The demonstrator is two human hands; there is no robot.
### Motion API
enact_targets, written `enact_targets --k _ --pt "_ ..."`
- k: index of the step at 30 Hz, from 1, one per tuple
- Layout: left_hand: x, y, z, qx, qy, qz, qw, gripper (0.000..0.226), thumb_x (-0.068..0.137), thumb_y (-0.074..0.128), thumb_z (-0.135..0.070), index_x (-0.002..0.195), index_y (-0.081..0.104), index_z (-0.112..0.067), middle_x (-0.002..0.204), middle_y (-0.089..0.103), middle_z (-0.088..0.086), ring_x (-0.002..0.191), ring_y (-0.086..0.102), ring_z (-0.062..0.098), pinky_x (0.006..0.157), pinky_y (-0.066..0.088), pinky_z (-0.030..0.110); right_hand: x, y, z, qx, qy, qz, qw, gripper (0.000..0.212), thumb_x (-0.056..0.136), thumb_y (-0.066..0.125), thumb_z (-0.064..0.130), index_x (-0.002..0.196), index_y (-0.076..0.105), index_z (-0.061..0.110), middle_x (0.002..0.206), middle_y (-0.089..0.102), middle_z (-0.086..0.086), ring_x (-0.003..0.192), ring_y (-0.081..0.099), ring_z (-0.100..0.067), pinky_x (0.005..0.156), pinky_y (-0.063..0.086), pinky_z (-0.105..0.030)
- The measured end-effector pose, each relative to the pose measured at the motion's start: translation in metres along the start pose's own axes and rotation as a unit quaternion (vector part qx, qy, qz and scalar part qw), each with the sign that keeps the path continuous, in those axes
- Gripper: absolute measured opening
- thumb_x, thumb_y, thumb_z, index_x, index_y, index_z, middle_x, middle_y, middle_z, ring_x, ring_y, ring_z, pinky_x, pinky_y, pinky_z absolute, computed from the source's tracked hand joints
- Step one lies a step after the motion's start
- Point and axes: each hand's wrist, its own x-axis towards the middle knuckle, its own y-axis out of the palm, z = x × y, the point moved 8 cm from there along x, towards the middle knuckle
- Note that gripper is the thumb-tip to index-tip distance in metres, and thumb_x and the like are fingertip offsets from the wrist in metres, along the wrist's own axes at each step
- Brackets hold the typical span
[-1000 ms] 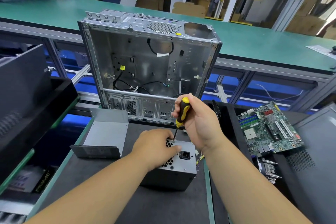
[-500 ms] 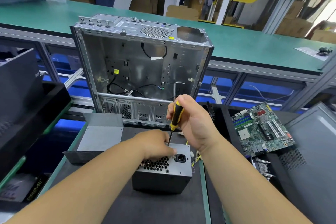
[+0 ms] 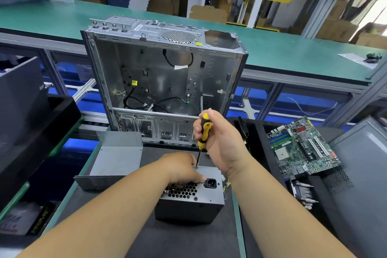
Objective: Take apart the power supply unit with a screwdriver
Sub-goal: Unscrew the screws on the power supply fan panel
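Dark bench mat (image 3: 188,241) | right hand (image 3: 222,144) grips yellow-black screwdriver (image 3: 203,130); left hand (image 3: 182,168) presses grey steel power supply box (image 3: 194,199), fingers flat | tip at box's 12 o'clock edge may slip from the screw if tilted

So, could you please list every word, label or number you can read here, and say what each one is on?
"PRIME": gold letters on a dark box at the lower left, read along its side.
Yellow stickers on the computer case: too small to read.
White label on the case's top panel: blurred.
Markings on the motherboard: too small to read.
Power supply unit: no legible text on its visible faces.
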Motion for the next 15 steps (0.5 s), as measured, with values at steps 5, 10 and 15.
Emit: enact_targets --k 5,10,15 --pt "0.003 0.002 0.004 0.002 -0.015 -0.013 1.000 0.039 0.080 0.061 -0.066 0.089 0.046 -0.031 0.078 0.048 -0.016 0.091 0.052 0.016 0.074 0.039 0.029 -0.001 -0.007 0.002 -0.058 -0.016 -0.023 0.998 0.023 0.090 0.055 0.034 0.088 0.053 0.012 0.076 0.061 0.000 0.071 0.058 -0.016 0.078 0.047 -0.033" --pt "0.002 0.001 0.003 0.015 -0.018 -0.020 1.000 0.051 0.082 0.059 -0.068 0.114 0.054 -0.028 0.093 0.052 -0.008 0.096 0.049 0.017 0.076 0.036 0.030 -0.001 -0.005 0.001 0.017 -0.001 -0.038 0.999 0.037 0.107 0.037 0.028 0.090 0.057 0.002 0.069 0.054 -0.004 0.065 0.048 -0.016 0.070 0.046 -0.028" --pt "0.003 0.001 0.003 0.033 -0.012 -0.027 0.999 0.044 0.082 0.057 -0.069 0.100 0.046 -0.031 0.086 0.047 -0.011 0.091 0.046 0.016 0.077 0.035 0.031 0.001 0.004 -0.002 0.006 -0.006 -0.011 1.000 0.048 0.107 0.029 0.040 0.083 0.053 0.006 0.064 0.038 -0.003 0.061 0.031 -0.015 0.064 0.029 -0.029"
